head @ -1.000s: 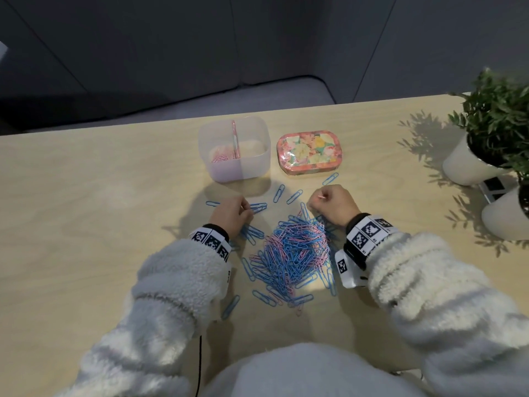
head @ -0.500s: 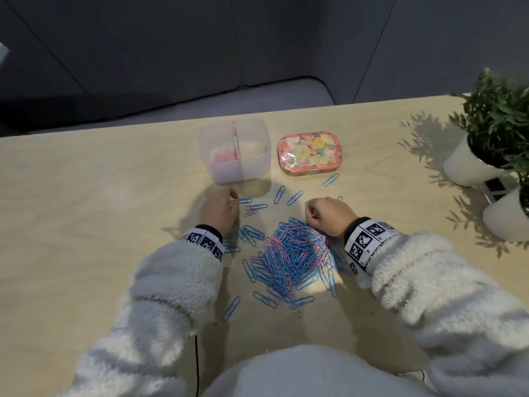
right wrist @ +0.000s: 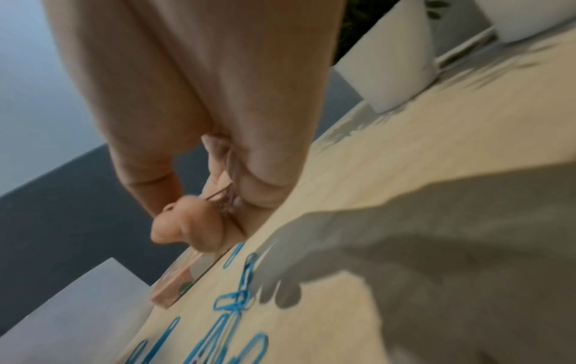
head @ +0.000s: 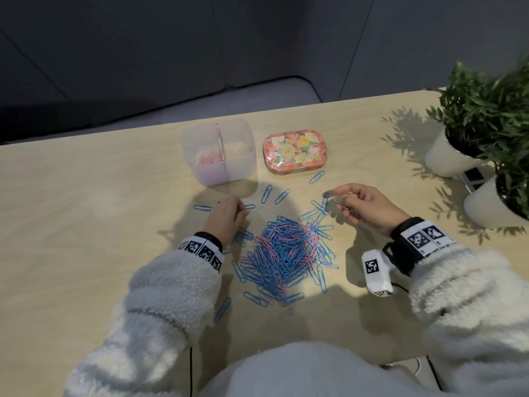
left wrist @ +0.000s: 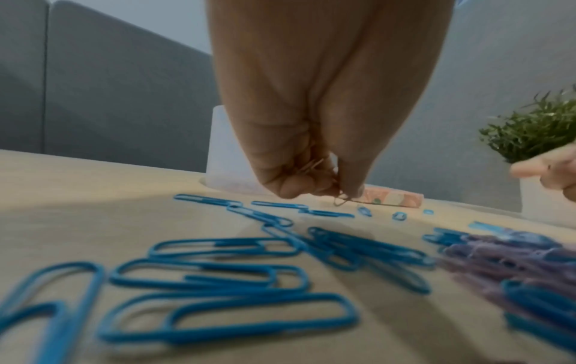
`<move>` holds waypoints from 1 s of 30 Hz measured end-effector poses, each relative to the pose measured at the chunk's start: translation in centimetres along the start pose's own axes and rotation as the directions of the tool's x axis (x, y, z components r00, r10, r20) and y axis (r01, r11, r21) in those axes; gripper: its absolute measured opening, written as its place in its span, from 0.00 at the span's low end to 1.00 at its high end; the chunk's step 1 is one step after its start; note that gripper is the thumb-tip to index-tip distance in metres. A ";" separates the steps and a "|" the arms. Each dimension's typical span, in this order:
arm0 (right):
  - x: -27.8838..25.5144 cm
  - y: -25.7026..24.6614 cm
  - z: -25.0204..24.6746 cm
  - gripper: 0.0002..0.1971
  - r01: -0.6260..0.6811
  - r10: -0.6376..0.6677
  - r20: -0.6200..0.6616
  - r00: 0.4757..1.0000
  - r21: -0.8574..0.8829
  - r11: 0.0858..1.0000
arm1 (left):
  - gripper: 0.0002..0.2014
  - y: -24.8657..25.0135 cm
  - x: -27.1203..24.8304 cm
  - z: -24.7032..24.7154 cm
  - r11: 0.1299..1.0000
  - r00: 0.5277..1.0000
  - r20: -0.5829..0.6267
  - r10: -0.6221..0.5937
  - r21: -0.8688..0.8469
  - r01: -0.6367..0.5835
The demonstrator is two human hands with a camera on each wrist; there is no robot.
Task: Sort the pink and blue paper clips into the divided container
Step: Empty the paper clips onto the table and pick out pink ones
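- Pink paper clips (left wrist: 311, 165) sit bunched in the left hand (head: 227, 217), fingers curled round them, low over the wooden table (head: 86, 224).
- Just ahead of that grip stands the divided container (head: 219, 153); its left compartment holds some pink clips, its right compartment looks empty.
- Between both hands lies the mixed pile of pink and blue clips (head: 286, 253), still large, so most sorting looks undone.
- Raised beside the pile, the right hand (head: 369, 207) pinches a few pink clips.
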State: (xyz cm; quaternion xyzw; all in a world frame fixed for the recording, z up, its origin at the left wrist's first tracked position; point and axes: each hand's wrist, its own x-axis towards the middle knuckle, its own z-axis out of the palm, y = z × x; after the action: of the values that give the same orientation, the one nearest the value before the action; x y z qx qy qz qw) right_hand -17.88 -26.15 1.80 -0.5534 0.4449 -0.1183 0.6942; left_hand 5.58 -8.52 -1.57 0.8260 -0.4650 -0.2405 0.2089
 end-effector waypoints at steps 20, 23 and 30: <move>-0.7 4.7 0.4 0.10 0.074 -0.160 -0.042 0.986 -0.752 0.655 | 0.12 7.8 -1.0 4.9 0.995 0.966 0.242 0.093 -0.064 -0.079; -1.4 4.5 -0.8 0.12 0.012 -0.172 -0.138 0.975 -0.746 0.666 | 0.12 7.5 -1.1 5.0 0.979 0.950 0.263 0.166 0.072 -0.190; -2.8 3.8 2.5 0.06 0.085 -0.261 -0.061 0.963 -0.854 0.514 | 0.09 6.4 -1.7 4.0 0.958 0.934 0.309 0.179 0.163 -0.237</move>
State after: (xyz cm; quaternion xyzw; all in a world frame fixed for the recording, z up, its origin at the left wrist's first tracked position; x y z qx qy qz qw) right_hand -18.86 -21.33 -0.21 -0.8476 0.4500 -0.0074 0.2812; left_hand -1.81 -10.63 -0.78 0.7442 -0.5973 -0.2882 0.0795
